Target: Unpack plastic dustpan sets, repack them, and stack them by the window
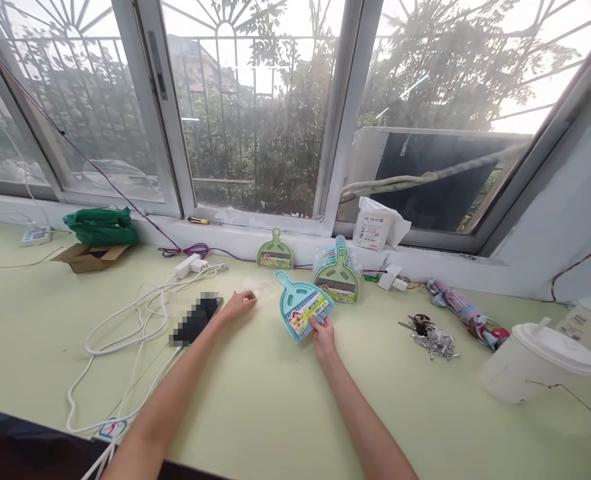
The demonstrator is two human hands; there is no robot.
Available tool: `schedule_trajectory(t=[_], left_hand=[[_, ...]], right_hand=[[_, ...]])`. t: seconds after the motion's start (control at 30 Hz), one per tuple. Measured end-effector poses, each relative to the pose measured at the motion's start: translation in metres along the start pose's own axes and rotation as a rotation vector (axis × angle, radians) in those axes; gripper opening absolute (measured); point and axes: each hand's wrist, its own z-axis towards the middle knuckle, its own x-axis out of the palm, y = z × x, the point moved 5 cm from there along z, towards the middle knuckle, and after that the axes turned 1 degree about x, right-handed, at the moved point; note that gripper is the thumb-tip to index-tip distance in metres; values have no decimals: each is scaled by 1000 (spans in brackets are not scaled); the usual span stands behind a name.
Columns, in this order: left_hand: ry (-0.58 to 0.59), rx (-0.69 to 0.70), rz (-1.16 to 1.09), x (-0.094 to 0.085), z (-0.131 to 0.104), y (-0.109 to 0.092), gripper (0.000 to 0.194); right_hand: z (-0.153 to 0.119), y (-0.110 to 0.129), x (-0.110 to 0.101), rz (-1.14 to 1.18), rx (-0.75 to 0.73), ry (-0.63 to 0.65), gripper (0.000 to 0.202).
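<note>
My right hand (324,335) grips the lower edge of a light blue mini dustpan and brush set (298,297), thumb over its yellow label. The set is tilted, with its looped handle pointing up and away. My left hand (240,305) rests on the table to the left, fingers curled in and nothing visible in them. Behind the blue set stands a stack of dustpan sets (339,270), a green one in front and blue ones among those behind. A single green dustpan set (275,255) leans against the wall below the window.
White cables (125,330) sprawl on the left, near a dark phone (203,319) partly blurred out. A cardboard box (88,259) with a green bag (100,227) sits back left. Keys (420,325), a folded umbrella (468,313) and a lidded white cup (535,367) lie right.
</note>
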Motion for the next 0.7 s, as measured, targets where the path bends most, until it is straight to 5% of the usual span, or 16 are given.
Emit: schedule_trajectory(t=[0.1,0.17,0.23,0.37,0.47,0.6,0.7], left_hand=[[25,-14,28,-19,-28,-7,27],[-64,33,152,-27,-43,-19,30],[-94,80,328,-20,-53,-34,35],[351,37,640,24,-66,-47,73],[630,16,643,29,-74,-50,97],[660,76,651,-3,-73,-46,106],[583,35,798,-18,-72,-36,87]], right_hand=[[-1,0,0,9,7,-8,49],[-2,1,-1,7,17,-21,50],[-4,3,-3,11,32,-42,51],[-10,9,-7,32,54,-88,51],[-13,13,-9,28,45,-93,49],[-12,14,-9,2,33,-94,46],[-10,13,-9,13,45,-101,44]])
